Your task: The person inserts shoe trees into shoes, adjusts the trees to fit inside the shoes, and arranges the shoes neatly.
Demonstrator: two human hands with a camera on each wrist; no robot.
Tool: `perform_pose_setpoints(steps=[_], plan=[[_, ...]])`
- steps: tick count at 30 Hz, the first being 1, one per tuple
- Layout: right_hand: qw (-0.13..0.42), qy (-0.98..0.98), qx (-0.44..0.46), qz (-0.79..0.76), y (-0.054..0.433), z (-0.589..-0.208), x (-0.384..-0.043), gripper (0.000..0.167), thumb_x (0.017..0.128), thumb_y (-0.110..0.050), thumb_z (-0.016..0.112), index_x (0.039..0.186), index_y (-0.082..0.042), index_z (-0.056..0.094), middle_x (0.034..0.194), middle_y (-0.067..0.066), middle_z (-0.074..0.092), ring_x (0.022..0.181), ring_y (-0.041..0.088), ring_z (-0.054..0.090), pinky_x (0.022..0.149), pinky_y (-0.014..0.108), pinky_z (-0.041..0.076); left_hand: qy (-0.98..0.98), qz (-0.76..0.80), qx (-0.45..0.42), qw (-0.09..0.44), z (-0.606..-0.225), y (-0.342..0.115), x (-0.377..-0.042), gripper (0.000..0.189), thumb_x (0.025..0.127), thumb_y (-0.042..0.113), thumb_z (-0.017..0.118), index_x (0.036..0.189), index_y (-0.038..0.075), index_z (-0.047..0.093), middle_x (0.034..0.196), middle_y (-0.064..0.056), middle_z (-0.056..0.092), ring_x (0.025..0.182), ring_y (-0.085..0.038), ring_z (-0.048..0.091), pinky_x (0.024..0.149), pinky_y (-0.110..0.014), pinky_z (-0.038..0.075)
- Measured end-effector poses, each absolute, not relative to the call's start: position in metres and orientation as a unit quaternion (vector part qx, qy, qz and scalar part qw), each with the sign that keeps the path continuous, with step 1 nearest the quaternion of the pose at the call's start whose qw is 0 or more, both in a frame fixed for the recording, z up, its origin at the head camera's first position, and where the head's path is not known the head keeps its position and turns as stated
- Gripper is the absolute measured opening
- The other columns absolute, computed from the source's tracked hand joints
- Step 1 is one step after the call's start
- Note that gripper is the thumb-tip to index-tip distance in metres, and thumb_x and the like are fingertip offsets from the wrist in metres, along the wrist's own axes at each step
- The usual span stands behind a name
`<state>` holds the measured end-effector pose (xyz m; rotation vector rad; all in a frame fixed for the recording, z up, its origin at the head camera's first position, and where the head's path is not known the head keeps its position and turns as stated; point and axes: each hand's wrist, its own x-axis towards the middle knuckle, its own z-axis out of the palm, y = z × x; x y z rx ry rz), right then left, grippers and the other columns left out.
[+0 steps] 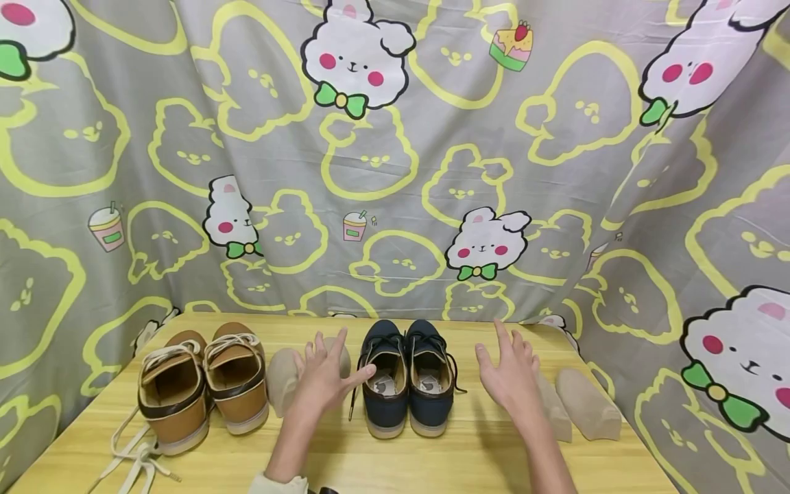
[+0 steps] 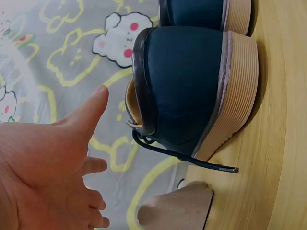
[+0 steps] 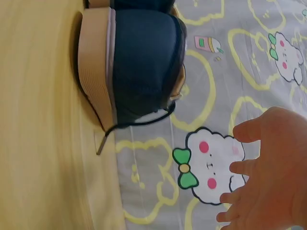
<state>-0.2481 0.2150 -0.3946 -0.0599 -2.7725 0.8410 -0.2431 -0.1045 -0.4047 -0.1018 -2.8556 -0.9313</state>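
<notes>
A pair of navy lace-up shoes stands side by side mid-table, heels toward me: the left shoe and the right shoe. Dark laces hang loose at their outer sides. My left hand hovers left of the pair with fingers spread, thumb pointing at the left shoe without visible contact. Behind that hand are two beige shoe inserts, partly hidden by it. My right hand is held apart from the shoes on their right, fingers extended, holding nothing. In the right wrist view the right shoe shows its heel side.
Brown shoes with cream laces stand at the left, a long lace trailing on the wooden table. Two more beige inserts lie at the right. A patterned grey curtain hangs behind and along both sides.
</notes>
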Motion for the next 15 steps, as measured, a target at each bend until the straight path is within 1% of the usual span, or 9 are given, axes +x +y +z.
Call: perform_pose_setpoints(steps=[3, 7, 11, 13, 15], plan=[[0.117, -0.947, -0.025, 0.299, 0.223, -0.392, -0.246, 0.069, 0.107, -0.041, 0.041, 0.164, -0.013, 0.014, 0.162, 0.035, 0.016, 0.148, 0.058, 0.010, 0.117, 0.072, 0.006, -0.946, -0.312, -0.040, 0.074, -0.405, -0.102, -0.242, 0.097, 0.088, 0.060, 0.070, 0.161, 0.012, 0.028, 0.161, -0.040, 0.011, 0.147, -0.062, 0.011, 0.116, -0.075, -0.004], [0.112, -0.941, -0.035, 0.317, 0.236, -0.388, -0.243, 0.071, 0.107, -0.038, 0.042, 0.164, -0.011, 0.010, 0.162, 0.035, 0.014, 0.148, 0.057, 0.008, 0.117, 0.072, 0.008, -0.945, -0.315, -0.043, 0.076, -0.405, -0.100, -0.242, 0.097, 0.088, 0.060, 0.071, 0.161, 0.011, 0.029, 0.162, -0.039, 0.010, 0.147, -0.062, 0.011, 0.116, -0.075, -0.003], [0.096, -0.938, -0.051, 0.330, 0.250, -0.385, -0.240, 0.075, 0.108, -0.043, 0.038, 0.165, -0.014, 0.000, 0.163, 0.035, 0.007, 0.149, 0.057, 0.004, 0.116, 0.074, 0.008, -0.943, -0.321, -0.050, 0.073, -0.405, -0.097, -0.242, 0.097, 0.088, 0.058, 0.072, 0.162, 0.012, 0.029, 0.162, -0.039, 0.010, 0.148, -0.061, 0.011, 0.117, -0.074, -0.001], [0.089, -0.938, -0.060, 0.330, 0.258, -0.384, -0.239, 0.076, 0.107, -0.046, 0.036, 0.165, -0.016, -0.003, 0.164, 0.035, 0.005, 0.149, 0.057, 0.003, 0.115, 0.075, 0.009, -0.943, -0.320, -0.056, 0.076, -0.406, -0.095, -0.242, 0.096, 0.088, 0.057, 0.073, 0.161, 0.012, 0.029, 0.162, -0.039, 0.012, 0.148, -0.060, 0.013, 0.117, -0.074, 0.002], [0.086, -0.938, -0.068, 0.328, 0.264, -0.384, -0.239, 0.077, 0.107, -0.046, 0.036, 0.165, -0.015, -0.005, 0.164, 0.035, 0.004, 0.149, 0.058, 0.003, 0.115, 0.075, 0.009, -0.943, -0.317, -0.062, 0.082, -0.407, -0.092, -0.242, 0.096, 0.088, 0.056, 0.073, 0.161, 0.012, 0.031, 0.161, -0.039, 0.015, 0.148, -0.059, 0.016, 0.117, -0.073, 0.005]])
